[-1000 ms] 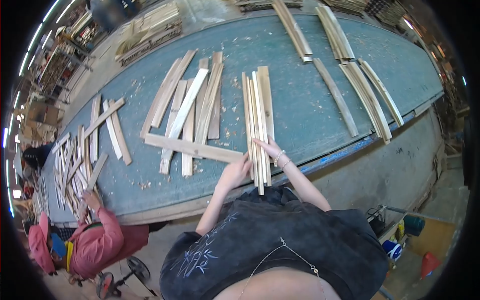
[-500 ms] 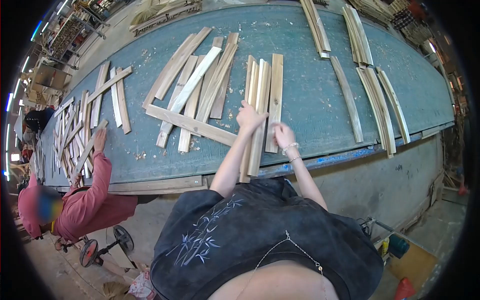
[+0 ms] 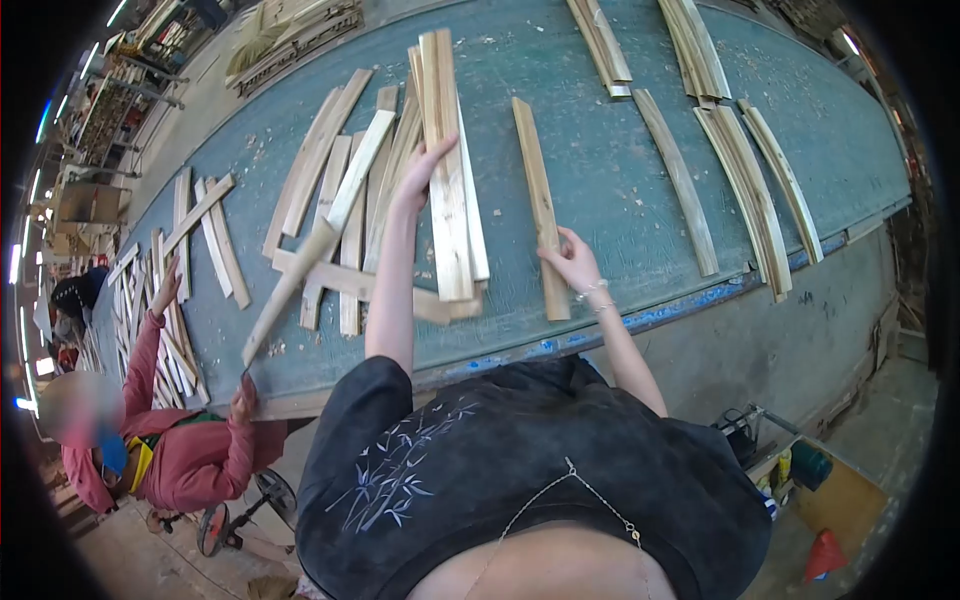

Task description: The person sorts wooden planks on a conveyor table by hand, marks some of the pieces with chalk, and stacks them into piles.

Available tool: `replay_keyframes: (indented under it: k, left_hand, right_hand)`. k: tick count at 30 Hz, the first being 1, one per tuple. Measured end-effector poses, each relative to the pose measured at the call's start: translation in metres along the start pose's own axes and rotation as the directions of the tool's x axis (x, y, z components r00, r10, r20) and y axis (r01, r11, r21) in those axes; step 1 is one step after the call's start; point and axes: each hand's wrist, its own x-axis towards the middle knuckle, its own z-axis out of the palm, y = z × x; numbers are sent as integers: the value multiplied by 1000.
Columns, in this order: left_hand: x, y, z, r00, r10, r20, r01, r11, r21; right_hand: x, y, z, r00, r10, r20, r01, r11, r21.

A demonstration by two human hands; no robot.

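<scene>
L hand (image 3: pixel 425 178) curled round slat bundle (image 3: pixel 451 230), prob. to keep it together; R hand (image 3: pixel 573 262) pinching single slat (image 3: pixel 537 185) nr. its close end.

Large teal flat-topped table (image 3: pixel 620 210), blue paint along its near right edge (image 3: pixel 690 300). Pale wood shavings (image 3: pixel 256 150) scattered on top. Far left: criss-crossed heap of narrow pale wooden strips (image 3: pixel 126 310). Left of centre: loose fan of long flat wooden slats (image 3: pixel 358 172) (some overlapping, one crosswise). Middle: single brown flat wooden slat (image 3: pixel 535 180). Right: grey-brown wooden slat (image 3: pixel 675 180), bundled light-brown slats (image 3: pixel 745 205), knotty pale slat (image 3: pixel 785 185), two more bundles (image 3: pixel 692 50) beyond.
</scene>
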Motion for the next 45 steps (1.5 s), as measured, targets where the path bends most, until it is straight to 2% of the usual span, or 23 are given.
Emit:
replay_keyframes:
  k: [1,2,3,6,7,8,9,10,13,15,16,17,18,20,23,25,27,33,35,38,40,42,45]
  left_hand:
    - [19,10,4,1000,29,-2,-29,1000,-8]
    - [38,20,12,998,58,2,-58,998,-18]
    - [54,33,23,996,91,25,-90,996,-7]
    - [108,63,57,981,192,5,-193,980,48]
    - [128,70,66,980,195,29,-196,979,48]
    - [147,76,75,983,180,24,-181,982,48]
    - [168,80,82,986,164,20,-165,985,53]
    - [192,82,85,985,164,46,-166,984,62]
    - [254,84,97,992,123,33,-125,988,86]
    - [299,69,96,992,106,61,-108,994,34]
    - [313,63,97,992,105,74,-105,994,-4]
    - [320,54,98,992,98,74,-98,995,-1]
    - [324,47,98,993,94,74,-94,996,1]
    - [335,39,95,992,103,75,-103,995,6]
    - [314,53,96,982,8,190,-20,998,61]
    - [306,58,94,994,15,109,-39,974,225]
    - [280,64,101,969,200,-142,-122,897,424]
    - [165,13,38,866,470,-170,-405,860,312]
    - [125,-38,-25,840,519,-158,-408,796,446]
    - [-40,-55,-29,787,527,-320,-164,680,715]
    - [-95,-98,-54,727,551,-409,-103,677,729]
    - [-142,-111,-37,694,539,-477,173,517,838]
    - [-165,-127,-28,698,569,-435,175,454,874]
  right_hand:
    - [0,6,-8,987,78,141,-125,923,363]
    - [0,11,-15,953,95,287,-267,707,655]
    - [-4,13,-18,958,114,264,-266,702,661]
    - [-10,14,-21,797,-151,585,-577,96,811]
    - [-7,18,-26,818,-76,570,-534,269,802]
    - [-7,21,-30,830,-69,554,-520,264,812]
    - [-10,20,-35,936,180,304,-341,683,646]
    - [-11,18,-43,961,270,-54,-248,936,251]
    - [-8,24,-100,848,116,-517,-168,984,-56]
    - [0,51,-138,760,12,-649,-240,934,-265]
    - [6,60,-158,739,6,-674,-247,933,-262]
    - [11,59,-175,756,172,-632,-365,912,-188]
    - [18,77,-180,742,197,-641,-394,902,-179]
    - [26,124,-183,811,18,-585,-344,824,-451]
    - [24,152,-179,816,95,-571,-287,923,-257]
    - [12,154,-180,799,102,-593,-293,927,-235]
    - [-3,156,-179,768,100,-632,-292,934,-206]
    - [-17,181,-166,713,97,-695,-239,964,-112]
    - [-20,172,-168,739,119,-663,-264,957,-122]
    - [-13,176,-154,682,9,-732,-261,937,-232]
    - [-14,173,-157,683,9,-730,-275,930,-245]
    - [-18,159,-158,784,61,-618,-235,950,-205]
    - [-37,113,-144,789,203,-580,-291,955,-61]
